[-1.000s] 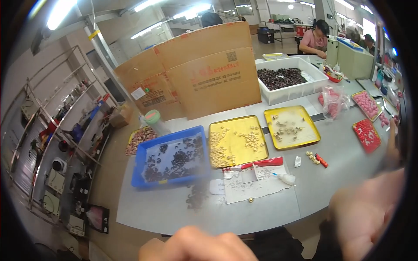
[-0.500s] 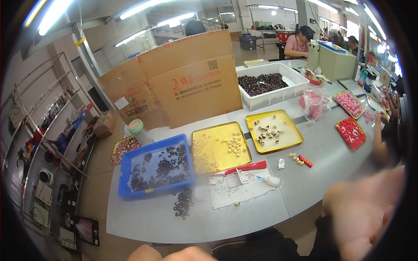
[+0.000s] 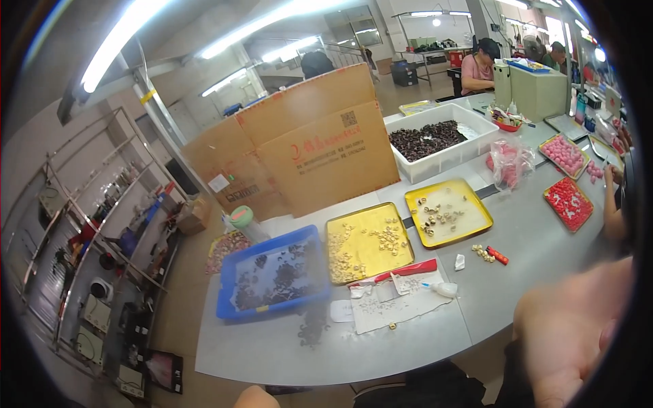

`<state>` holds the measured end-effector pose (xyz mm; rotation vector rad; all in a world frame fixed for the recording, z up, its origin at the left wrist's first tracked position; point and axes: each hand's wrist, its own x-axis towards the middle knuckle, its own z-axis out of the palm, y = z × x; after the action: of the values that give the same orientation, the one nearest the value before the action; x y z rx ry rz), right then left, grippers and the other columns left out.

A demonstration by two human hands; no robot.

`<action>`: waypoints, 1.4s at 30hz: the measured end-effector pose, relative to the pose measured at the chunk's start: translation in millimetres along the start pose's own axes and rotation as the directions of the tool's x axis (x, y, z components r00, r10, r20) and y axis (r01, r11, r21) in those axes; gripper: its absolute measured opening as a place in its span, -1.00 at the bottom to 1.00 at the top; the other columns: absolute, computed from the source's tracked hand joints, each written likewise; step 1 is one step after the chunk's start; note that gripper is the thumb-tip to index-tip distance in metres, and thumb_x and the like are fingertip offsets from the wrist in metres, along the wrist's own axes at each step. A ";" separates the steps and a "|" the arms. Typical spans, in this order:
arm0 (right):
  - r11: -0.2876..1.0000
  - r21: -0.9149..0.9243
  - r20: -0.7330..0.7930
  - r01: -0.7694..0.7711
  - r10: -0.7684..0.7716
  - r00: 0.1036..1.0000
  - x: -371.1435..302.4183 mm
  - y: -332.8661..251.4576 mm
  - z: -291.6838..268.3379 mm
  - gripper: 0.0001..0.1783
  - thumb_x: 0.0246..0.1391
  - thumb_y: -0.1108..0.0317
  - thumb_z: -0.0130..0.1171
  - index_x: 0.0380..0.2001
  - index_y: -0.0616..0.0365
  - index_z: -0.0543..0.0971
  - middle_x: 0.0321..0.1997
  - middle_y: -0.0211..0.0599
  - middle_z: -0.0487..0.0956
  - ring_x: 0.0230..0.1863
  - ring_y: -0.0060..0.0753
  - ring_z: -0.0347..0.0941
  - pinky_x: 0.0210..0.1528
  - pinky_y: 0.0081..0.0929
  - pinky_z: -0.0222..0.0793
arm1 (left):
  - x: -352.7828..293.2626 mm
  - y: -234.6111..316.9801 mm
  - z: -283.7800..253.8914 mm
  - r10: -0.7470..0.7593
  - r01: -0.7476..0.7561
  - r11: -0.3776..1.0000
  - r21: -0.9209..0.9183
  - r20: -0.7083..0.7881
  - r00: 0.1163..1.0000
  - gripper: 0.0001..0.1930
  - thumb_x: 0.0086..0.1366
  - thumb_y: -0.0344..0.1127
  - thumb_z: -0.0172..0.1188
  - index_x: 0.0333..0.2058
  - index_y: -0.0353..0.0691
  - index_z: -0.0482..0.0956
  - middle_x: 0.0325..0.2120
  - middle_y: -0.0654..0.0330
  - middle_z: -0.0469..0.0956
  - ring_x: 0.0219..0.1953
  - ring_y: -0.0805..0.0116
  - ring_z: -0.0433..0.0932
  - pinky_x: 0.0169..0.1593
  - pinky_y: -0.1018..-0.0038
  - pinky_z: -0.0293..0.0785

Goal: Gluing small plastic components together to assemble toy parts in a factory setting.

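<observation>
My right hand (image 3: pixel 570 333), large and blurred, is raised close at the lower right; its fingers are too unclear to read. Only a rounded bit of skin, apparently my left hand (image 3: pixel 257 398), shows at the lower edge, its fingers hidden. Neither hand visibly touches anything on the table. Between them lies a white sheet (image 3: pixel 381 314) with tiny grey bits, a red strip (image 3: pixel 411 268) and a squeeze bottle (image 3: pixel 445 290) with a blue tip. A small gold piece (image 3: pixel 392 326) sits at the sheet's near edge. Behind are a yellow tray (image 3: pixel 340 234) of gold pieces and a blue tray (image 3: pixel 228 299) of dark curved pieces.
A yellow-rimmed tray (image 3: pixel 454 239) holds gold-and-dark pieces. A cardboard screen (image 3: pixel 326 170) and a white bin (image 3: pixel 449 155) stand behind. Trays of pink balls (image 3: pixel 563 155) and red pieces (image 3: pixel 568 204) lie at right, near a co-worker's arm (image 3: pixel 614 204). Metal shelves (image 3: pixel 88 251) are at left.
The whole view has shifted, so the table sits further right and slightly lower in it. Less skin shows at the lower edge. No table object has visibly been moved.
</observation>
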<state>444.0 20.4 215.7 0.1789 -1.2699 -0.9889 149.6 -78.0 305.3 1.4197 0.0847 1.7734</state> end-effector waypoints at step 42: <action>0.989 0.140 -0.110 -0.041 0.057 0.992 -9.4 -12.0 35.9 -0.66 0.06 0.02 -0.04 -0.31 0.07 0.32 -0.35 -0.23 0.39 -0.32 -0.33 0.32 -0.30 -0.60 0.28 | -13.5 -101.8 22.1 0.028 0.172 0.581 -0.795 0.231 0.973 -0.52 0.30 0.05 -0.36 -0.21 -0.19 0.43 -0.26 -0.07 0.37 -0.13 0.03 0.35 0.02 0.28 0.24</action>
<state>407.5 33.9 214.0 0.3052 -1.2325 -0.8375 224.7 -30.5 249.3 0.8693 -0.7134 1.2673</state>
